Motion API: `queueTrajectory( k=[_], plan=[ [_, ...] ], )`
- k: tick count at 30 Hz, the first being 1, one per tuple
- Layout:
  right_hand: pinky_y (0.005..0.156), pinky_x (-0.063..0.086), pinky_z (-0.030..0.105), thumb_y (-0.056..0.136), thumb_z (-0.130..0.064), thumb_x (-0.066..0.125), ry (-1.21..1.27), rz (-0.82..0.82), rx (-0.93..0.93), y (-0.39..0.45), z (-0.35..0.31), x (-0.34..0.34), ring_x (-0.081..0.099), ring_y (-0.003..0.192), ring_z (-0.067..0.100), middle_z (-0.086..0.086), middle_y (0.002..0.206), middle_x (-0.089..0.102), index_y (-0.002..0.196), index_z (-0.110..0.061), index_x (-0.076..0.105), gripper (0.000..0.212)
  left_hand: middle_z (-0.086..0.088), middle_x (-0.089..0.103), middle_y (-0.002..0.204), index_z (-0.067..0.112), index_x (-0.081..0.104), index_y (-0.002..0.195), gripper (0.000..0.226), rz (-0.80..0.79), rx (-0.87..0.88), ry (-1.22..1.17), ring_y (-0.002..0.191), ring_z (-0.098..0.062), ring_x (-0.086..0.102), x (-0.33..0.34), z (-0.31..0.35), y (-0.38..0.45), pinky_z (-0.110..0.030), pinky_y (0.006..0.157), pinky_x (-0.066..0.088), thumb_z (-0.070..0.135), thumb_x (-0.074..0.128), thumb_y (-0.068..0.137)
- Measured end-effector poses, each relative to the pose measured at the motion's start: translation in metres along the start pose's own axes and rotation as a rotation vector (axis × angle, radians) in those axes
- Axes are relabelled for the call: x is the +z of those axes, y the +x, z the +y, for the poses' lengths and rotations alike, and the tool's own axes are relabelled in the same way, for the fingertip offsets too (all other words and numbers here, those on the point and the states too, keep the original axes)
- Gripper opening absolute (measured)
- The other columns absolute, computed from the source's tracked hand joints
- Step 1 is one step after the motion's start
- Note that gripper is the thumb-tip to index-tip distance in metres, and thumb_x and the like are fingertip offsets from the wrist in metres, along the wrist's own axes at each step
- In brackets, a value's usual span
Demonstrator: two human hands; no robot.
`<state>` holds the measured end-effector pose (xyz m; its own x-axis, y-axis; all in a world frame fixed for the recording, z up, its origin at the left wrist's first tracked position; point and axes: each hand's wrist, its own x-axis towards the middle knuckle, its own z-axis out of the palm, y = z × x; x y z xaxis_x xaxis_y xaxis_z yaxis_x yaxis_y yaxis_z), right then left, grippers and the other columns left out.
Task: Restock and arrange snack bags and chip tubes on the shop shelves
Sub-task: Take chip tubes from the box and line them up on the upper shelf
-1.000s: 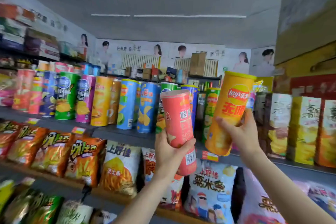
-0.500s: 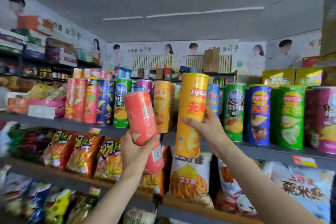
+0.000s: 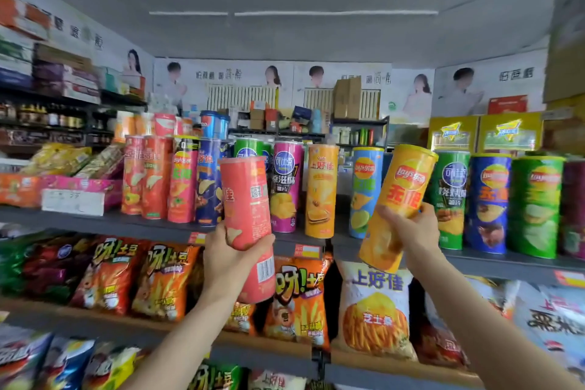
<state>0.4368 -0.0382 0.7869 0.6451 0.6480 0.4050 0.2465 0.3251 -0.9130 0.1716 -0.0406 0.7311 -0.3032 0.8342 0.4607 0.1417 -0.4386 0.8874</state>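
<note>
My left hand grips a pink-red chip tube around its lower half, held upright in front of the upper shelf. A yellow Lay's chip tube is in my right hand, tilted with its top leaning right. Both tubes hang in the air before the grey upper shelf, which carries a row of upright chip tubes in red, blue, purple, orange and green. A gap shows in that row between the orange tube and a blue Lay's tube.
Snack bags fill the wooden shelf below: orange bags at left, a white-and-blue bag under my right hand. A pink box sits at the upper shelf's left. Yellow cartons stand behind the right-hand tubes. More bags lie on the lowest shelf.
The view has swung, so the shelf row sits further right in the frame. Both hands have spread apart, and the yellow tube has tipped from nearly upright to leaning right.
</note>
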Motion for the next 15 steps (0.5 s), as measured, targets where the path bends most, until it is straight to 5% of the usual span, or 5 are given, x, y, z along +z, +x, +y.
queueTrajectory(
  k=[6,12,15],
  plan=[
    [0.088,0.050,0.044,0.062,-0.025,0.085,-0.079,0.014,-0.071,0.009,0.005,0.017,0.060,0.096,0.028,0.010,0.104,0.062,0.113,-0.008,0.050,0.064,0.002,0.058,0.115,0.033,0.051,0.116,0.095,-0.038,-0.040,-0.015,0.103,-0.019,0.060,0.008,-0.012,0.006,-0.048,0.088,0.052,0.072,0.074,0.032],
    [0.093,0.044,0.049,0.061,-0.040,0.082,-0.271,-0.036,-0.203,0.019,0.000,0.056,0.052,0.110,0.036,0.015,0.114,0.058,0.117,-0.007,0.050,0.072,0.000,0.056,0.111,0.021,0.053,0.113,0.062,-0.036,0.002,-0.003,0.097,-0.018,0.059,0.011,-0.008,0.030,-0.038,0.085,0.050,0.039,0.084,0.062],
    [0.097,0.040,0.051,0.064,-0.042,0.081,-0.306,-0.061,-0.221,0.028,-0.001,0.069,0.045,0.116,0.036,0.013,0.118,0.055,0.120,-0.007,0.048,0.074,-0.001,0.053,0.113,0.022,0.050,0.118,0.065,-0.052,0.052,0.050,0.101,-0.021,0.057,0.018,-0.005,0.039,-0.041,0.089,0.049,0.037,0.082,0.064]
  ],
)
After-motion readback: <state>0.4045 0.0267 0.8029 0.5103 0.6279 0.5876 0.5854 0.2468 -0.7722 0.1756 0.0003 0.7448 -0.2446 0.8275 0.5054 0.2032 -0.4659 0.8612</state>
